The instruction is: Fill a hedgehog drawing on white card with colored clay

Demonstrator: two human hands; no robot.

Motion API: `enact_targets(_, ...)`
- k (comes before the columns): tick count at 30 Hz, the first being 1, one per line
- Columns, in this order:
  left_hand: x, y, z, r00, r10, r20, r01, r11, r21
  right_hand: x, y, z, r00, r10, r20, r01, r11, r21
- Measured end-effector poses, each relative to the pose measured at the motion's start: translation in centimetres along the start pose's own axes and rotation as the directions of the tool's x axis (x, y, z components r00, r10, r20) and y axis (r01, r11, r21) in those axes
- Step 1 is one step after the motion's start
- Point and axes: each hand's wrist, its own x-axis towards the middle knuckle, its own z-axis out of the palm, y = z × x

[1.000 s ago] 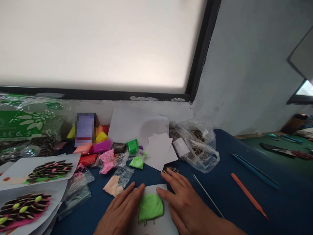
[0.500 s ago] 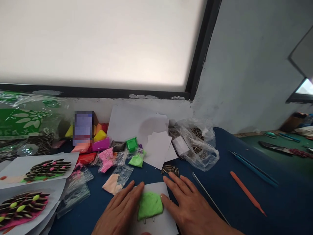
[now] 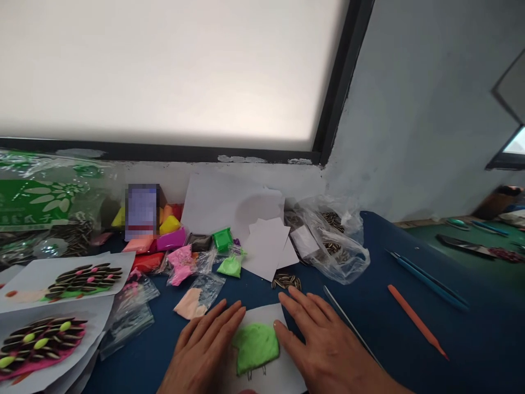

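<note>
A flattened patch of bright green clay [image 3: 257,347] sticks to a white paper card [image 3: 283,377], with small drawn legs showing below it. On the card's left side rests my left hand [image 3: 207,342], its fingers stretched out and lying flat. My right hand [image 3: 314,334] lies over the card's right edge with fingers spread, its thumb at the clay's right edge. Neither hand grips anything. Just beyond my right fingertips is a small pile of sunflower seeds [image 3: 287,282].
Seed-covered clay pictures [image 3: 45,342] lie at left. Behind are bagged clays, including a pink packet [image 3: 180,265] and peach clay [image 3: 191,303], white cards [image 3: 266,246] and a plastic bag of seeds [image 3: 334,249]. A metal stick [image 3: 348,323], orange tool [image 3: 416,320] and blue tweezers [image 3: 426,279] lie right.
The green patch now has a smoother, rounder top edge. The card sits slightly further right in view, and both hands have shifted a little right, still flat beside the clay.
</note>
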Motion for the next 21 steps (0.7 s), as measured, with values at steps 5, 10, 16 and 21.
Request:
enact_targets(5,0.2,0.1,-0.8,1.0,0.016,-0.015,-0.017,0.999,-0.044,-0.3,-0.2,0.8,0.999,-0.034,-0.003,0.034,0.995,-0.089)
enact_targets(10,0.1,-0.7,-1.8,0.993,-0.076,-0.089,0.065,0.99,-0.122,0.0,-0.9,1.9,0.997,-0.044,-0.069,0.039,0.996,-0.077)
enact_targets(16,0.2,-1.4,-0.9,0.968,-0.171,-0.183,0.142,0.976,-0.164,0.8,-1.3,2.5,0.978,-0.148,-0.149,0.139,0.988,-0.067)
enact_targets(21,0.9,-1.2,-1.0,0.964,-0.169,-0.206,0.136,0.977,-0.165,1.8,-1.6,0.7,0.996,-0.05,-0.07,0.056,0.996,0.074)
